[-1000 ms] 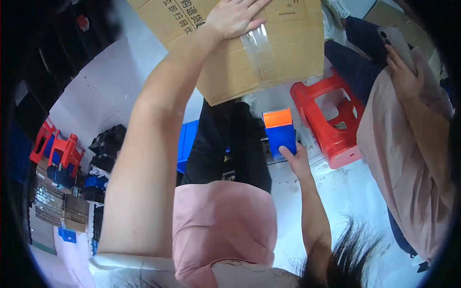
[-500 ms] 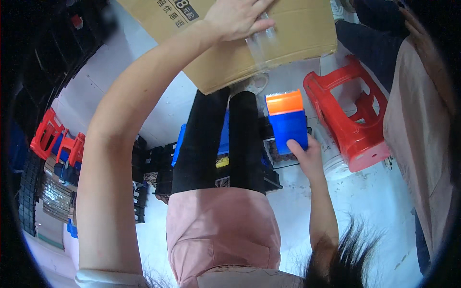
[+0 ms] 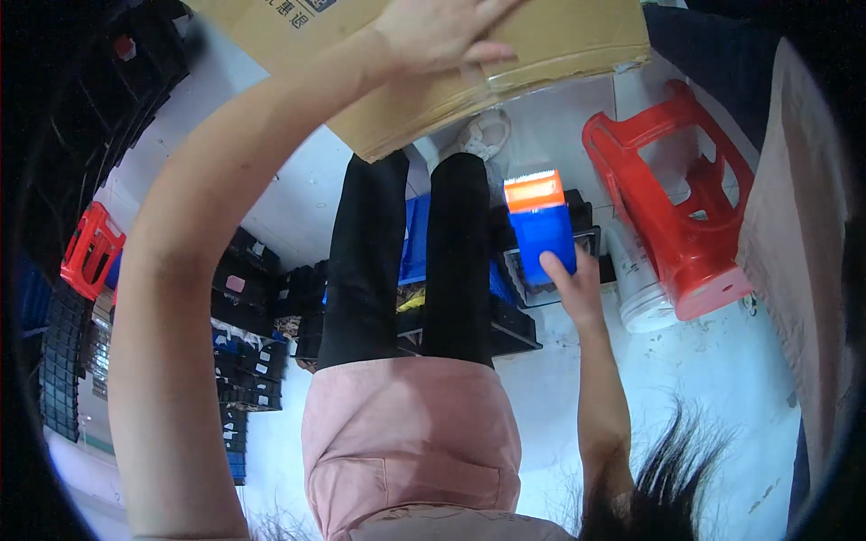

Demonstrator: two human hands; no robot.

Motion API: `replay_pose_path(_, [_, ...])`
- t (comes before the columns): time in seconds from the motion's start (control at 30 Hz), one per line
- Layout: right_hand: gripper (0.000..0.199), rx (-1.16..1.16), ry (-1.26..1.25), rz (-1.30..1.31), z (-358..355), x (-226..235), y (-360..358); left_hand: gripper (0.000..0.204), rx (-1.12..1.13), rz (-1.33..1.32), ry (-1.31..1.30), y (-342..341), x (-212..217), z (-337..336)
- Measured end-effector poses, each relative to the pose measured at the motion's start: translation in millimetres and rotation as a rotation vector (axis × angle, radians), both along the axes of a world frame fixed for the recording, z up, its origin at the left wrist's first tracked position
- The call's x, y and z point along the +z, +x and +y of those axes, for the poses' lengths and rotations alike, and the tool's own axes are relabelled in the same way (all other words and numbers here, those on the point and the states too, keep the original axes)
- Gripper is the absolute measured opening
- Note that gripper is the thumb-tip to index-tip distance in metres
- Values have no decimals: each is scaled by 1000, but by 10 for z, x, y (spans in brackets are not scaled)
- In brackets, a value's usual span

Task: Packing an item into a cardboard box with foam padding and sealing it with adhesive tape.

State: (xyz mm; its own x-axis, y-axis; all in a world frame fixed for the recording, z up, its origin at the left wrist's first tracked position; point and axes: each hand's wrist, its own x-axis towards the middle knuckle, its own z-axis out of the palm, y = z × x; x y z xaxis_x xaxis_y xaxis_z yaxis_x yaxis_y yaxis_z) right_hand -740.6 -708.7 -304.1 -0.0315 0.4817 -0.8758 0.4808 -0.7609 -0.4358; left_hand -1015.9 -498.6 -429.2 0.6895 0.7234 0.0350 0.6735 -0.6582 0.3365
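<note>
My left hand [image 3: 442, 32] lies flat, fingers spread, on a brown cardboard box [image 3: 541, 41] at the top of the view; clear tape runs along the box's edge. Lower right, my right hand [image 3: 570, 284] grips a blue tape dispenser with an orange top [image 3: 539, 225], held away from the box above the floor. My legs in black trousers [image 3: 406, 261] and a pink garment [image 3: 410, 442] fill the middle.
A red plastic stool [image 3: 672, 194] stands at the right with a white tub [image 3: 636, 288] beside it. Blue and black trays [image 3: 505, 307] lie under my legs. Stacks of black parts [image 3: 253, 343] and a red crate [image 3: 90, 248] sit left. Another person's pink sleeve [image 3: 798, 234] is at far right.
The view has tilted, so the box has slid toward the top edge. My right hand with the dispenser stays low near the floor trays; my left hand stays pressed on the box.
</note>
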Motion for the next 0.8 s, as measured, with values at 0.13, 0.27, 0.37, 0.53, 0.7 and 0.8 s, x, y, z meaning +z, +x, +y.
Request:
replay_pose_path(0.13, [35,49,15,-34,260,-539,-68,79,-2,32,-58,222,42,-132])
replay_pose_path(0.27, [40,-44,-67,-79,575,-919,-379,75,-22,101,-91,287,134,-120])
replay_pose_path(0.37, [39,15,-68,-222,702,-1044,-629,74,-110,196,-115,482,67,-367])
replay_pose_path(0.53, [49,145,-159,-502,1071,-934,-933,70,-237,345,243,784,-202,-640])
replay_pose_path(0.7, [56,184,-246,-640,835,-1166,-1054,55,-344,485,365,823,-401,-873])
replay_pose_path(0.8, [55,52,-346,-567,425,-1522,-664,44,-342,388,156,1073,-639,-1107])
